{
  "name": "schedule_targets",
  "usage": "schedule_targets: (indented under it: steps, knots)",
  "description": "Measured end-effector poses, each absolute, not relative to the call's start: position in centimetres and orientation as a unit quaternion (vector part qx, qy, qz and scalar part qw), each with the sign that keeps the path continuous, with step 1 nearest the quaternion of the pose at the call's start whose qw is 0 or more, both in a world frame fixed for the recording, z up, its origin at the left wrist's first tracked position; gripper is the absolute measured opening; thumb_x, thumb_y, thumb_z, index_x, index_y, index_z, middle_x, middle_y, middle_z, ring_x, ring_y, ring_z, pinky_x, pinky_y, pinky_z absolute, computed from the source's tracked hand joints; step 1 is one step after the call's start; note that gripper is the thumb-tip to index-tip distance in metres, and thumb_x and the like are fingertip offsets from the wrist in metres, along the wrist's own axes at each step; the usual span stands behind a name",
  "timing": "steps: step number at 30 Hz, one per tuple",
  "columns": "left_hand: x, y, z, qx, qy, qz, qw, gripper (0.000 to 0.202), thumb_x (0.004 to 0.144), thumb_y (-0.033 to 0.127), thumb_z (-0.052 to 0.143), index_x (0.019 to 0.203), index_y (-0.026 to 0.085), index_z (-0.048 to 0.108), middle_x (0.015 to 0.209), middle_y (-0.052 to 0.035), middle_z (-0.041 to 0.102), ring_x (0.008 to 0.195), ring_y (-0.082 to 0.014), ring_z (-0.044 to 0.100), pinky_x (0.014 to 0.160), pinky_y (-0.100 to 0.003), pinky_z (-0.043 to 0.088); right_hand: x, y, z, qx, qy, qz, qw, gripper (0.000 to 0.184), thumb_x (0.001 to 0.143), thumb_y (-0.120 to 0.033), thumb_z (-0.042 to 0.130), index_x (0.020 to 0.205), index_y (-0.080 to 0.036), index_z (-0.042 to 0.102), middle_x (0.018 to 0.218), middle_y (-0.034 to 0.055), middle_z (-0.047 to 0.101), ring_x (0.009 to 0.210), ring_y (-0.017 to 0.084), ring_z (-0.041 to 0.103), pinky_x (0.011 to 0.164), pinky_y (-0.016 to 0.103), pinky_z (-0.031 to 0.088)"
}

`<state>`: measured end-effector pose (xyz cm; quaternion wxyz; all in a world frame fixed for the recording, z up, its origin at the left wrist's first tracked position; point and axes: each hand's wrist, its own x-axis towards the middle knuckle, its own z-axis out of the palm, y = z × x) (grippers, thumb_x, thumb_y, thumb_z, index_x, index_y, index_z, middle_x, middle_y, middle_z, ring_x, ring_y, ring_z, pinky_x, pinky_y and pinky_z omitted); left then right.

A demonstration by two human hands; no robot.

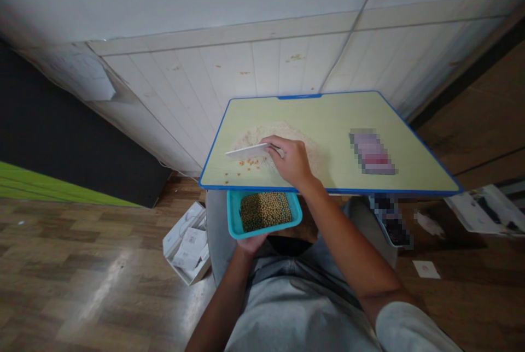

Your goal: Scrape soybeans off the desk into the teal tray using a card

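My right hand is closed on a flat white card, which it holds edge-down on the pale green table beside a spread of whitish grains. A few yellow beans lie loose under the card near the table's front edge. My left hand grips the underside of a teal tray full of yellow beans, held just below the front edge of the table.
A blurred pink-and-white object lies on the table's right side. An open white box with papers sits on the wooden floor at left. Papers lie on the floor at right. A white panelled wall stands behind the table.
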<state>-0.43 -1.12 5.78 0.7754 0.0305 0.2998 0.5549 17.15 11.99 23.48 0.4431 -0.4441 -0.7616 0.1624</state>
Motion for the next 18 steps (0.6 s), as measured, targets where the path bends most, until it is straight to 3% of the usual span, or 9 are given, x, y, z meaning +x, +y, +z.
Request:
schedule_targets:
  steps: [11,18]
  knots:
    - [-0.8,-1.1,5.7,0.054,0.256,0.552,0.792,0.063,0.109,0.071,0.047,0.149,0.035,0.078,0.175,-0.0036,0.057,0.174,-0.0456,0.033,0.131,-0.086,0.033,17.8,11.0,24.0,-0.413,-0.772,0.205,0.437,0.029,0.100,-0.013,0.065,0.107,-0.030,0.087,0.110,-0.0008,0.091,0.106,0.020,0.085,0.097,0.035,0.061]
    - [-1.4,-1.0,4.4,0.064,0.213,0.532,0.817,0.073,0.109,0.077,0.037,0.163,0.038,0.066,0.182,-0.0054,0.048,0.176,-0.0490,0.025,0.127,-0.094,0.026,17.5,9.9,24.1,-0.416,-0.757,0.225,0.450,0.028,0.101,-0.016,0.064,0.108,-0.030,0.087,0.113,-0.0014,0.091,0.108,0.020,0.085,0.099,0.036,0.062]
